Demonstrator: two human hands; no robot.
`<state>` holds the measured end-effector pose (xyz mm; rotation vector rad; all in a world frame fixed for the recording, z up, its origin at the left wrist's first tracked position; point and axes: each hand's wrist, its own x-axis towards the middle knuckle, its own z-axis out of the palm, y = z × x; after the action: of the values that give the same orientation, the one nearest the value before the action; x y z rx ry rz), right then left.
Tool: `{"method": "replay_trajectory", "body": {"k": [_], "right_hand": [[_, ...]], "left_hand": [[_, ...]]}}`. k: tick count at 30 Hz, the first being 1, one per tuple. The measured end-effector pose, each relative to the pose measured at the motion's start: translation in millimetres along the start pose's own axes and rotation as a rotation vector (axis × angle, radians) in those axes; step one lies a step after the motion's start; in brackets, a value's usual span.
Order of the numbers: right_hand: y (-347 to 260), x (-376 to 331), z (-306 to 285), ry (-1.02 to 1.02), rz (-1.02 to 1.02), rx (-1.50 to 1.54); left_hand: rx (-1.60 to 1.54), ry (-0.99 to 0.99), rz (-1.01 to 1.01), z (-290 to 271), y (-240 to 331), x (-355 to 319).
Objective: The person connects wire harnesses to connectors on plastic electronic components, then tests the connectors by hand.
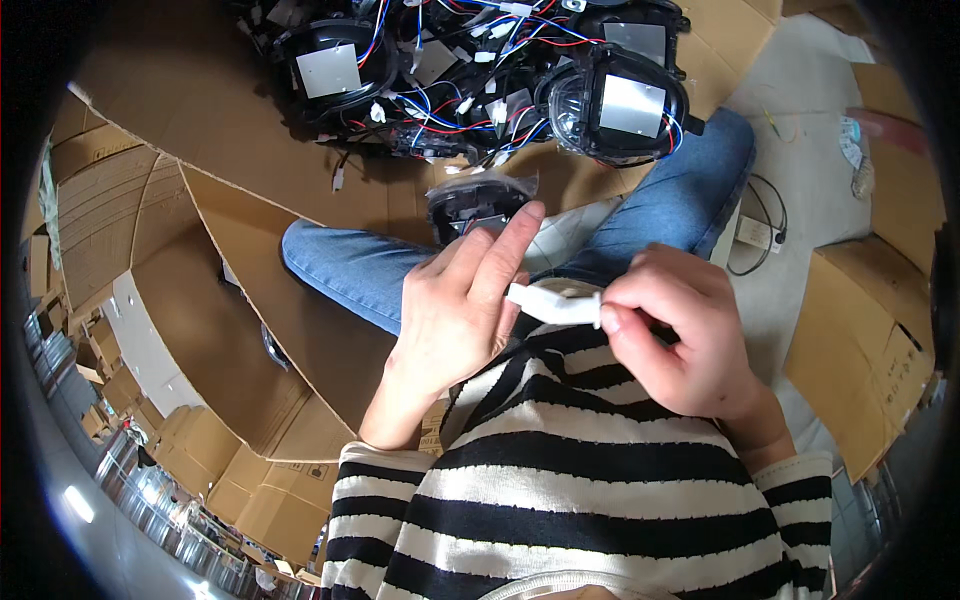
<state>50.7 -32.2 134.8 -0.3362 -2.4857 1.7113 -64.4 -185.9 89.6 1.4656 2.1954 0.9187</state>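
My right hand pinches one end of a bent white piece, like a short strip or tube, between thumb and fingers. The other end of this piece reaches the side of my left hand. That hand shows its back, with fingers stretched forward and slightly apart; its thumb side is partly hidden. Just beyond the left fingertips lies a black lamp-like housing with clear film around it. I cannot tell whether the fingers touch it.
Ahead, a pile of black housings with silver plates and tangled coloured wires fills a cardboard box. An open carton stands at my left. Another cardboard box is at right, near a black cable on the floor.
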Motion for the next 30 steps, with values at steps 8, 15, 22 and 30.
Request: {"method": "replay_trajectory", "body": {"k": [8,15,22,30], "right_hand": [[5,-14,5,-0.046,0.006,-0.128],[5,-19,-4,-0.074,-0.018,-0.043],[16,-31,-19,-0.066,0.215,0.172],[15,-21,-2,-0.167,0.183,0.16]], "left_hand": [[0.022,0.034,0.016,16,11,-14],[-0.09,0.033,-0.2,-8,21,-36],[0.547,1.396,-0.403,-148,9,-112],[0.518,1.032,-0.719,-172,-96,-156]]}}
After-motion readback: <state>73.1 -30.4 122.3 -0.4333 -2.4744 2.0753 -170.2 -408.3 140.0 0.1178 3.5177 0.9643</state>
